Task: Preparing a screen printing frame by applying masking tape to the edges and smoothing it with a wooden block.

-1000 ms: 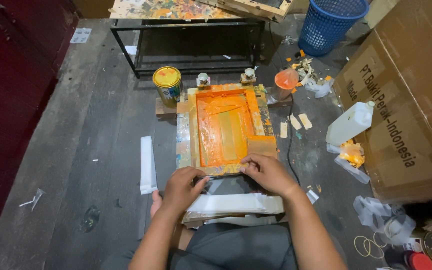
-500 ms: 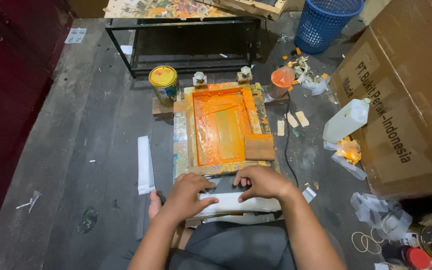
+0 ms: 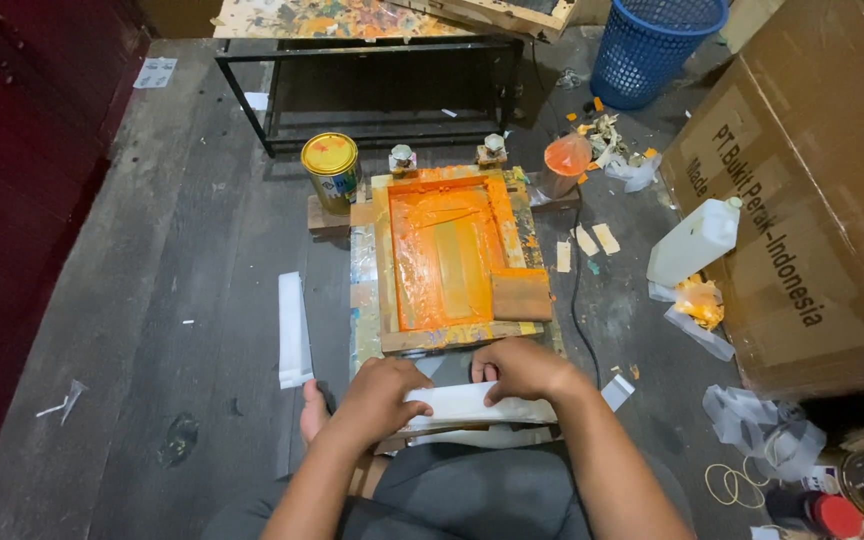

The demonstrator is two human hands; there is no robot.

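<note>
Dark floorboards carry an orange-inked printing frame — it lies flat, squeegee resting inside. Just below it, left hand and right hand both grip a white folded sheet — seemingly not yet placed for printing.

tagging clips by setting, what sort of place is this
Probably a small, informal screen-printing workshop, worked on the floor: a wooden screen frame coated in orange ink, a yellow-lidded paint can beside it, and a paint-spattered table behind.
</note>
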